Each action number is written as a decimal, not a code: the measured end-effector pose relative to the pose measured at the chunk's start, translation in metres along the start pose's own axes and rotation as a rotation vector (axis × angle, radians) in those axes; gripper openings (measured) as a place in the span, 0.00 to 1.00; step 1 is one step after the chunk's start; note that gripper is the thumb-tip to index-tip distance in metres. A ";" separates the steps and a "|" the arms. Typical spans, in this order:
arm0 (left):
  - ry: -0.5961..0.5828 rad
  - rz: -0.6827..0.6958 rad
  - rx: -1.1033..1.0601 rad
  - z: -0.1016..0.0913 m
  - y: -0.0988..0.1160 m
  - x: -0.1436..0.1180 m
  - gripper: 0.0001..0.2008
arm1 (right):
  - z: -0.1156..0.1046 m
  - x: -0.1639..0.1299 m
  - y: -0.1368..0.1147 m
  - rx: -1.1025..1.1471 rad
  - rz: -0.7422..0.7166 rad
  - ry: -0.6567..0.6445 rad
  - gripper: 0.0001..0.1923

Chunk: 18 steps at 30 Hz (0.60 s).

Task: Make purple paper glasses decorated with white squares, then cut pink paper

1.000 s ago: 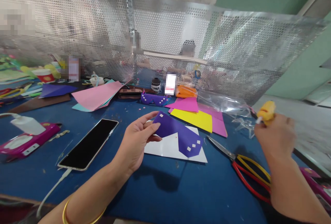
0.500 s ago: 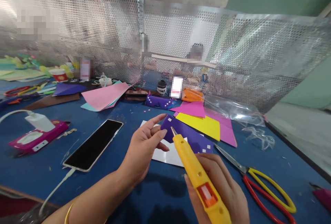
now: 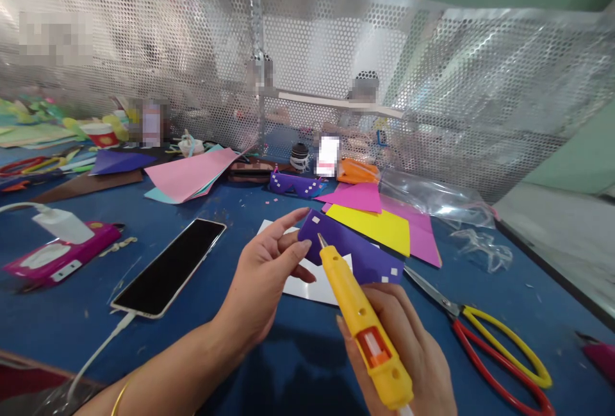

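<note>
Left fingers (image 3: pixel 293 256) pinch purple card (image 3: pixel 339 230); right fingers (image 3: pixel 394 308) grip glue gun (image 3: pixel 346 289), just swung in, nozzle (image 3: pixel 322 242) right of left fingers. Card now within working reach; contact unclear.

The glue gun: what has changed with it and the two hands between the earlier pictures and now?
The right hand has brought the yellow glue gun leftward from the far right; its nozzle is now over the purple paper cutout, near its left end. Nothing was newly grasped or released: the left hand still pinches that end. The scissors and smartphone stay in place.
</note>
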State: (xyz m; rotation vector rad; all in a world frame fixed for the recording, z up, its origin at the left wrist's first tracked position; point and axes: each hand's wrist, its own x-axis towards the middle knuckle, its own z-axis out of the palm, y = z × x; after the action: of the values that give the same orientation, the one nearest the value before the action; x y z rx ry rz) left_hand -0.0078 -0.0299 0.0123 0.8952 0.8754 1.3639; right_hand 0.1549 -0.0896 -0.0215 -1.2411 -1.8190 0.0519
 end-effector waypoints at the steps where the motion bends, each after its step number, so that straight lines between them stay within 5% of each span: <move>1: -0.003 0.002 0.000 0.000 0.000 0.000 0.22 | 0.000 0.000 0.000 0.012 0.001 -0.001 0.07; 18: -0.002 -0.001 0.012 0.002 0.001 -0.001 0.23 | -0.001 0.002 0.001 -0.036 -0.013 -0.038 0.07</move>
State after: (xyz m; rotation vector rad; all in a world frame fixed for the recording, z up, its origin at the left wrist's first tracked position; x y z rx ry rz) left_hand -0.0064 -0.0311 0.0140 0.9054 0.8835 1.3583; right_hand 0.1565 -0.0878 -0.0200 -1.2607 -1.8680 0.0356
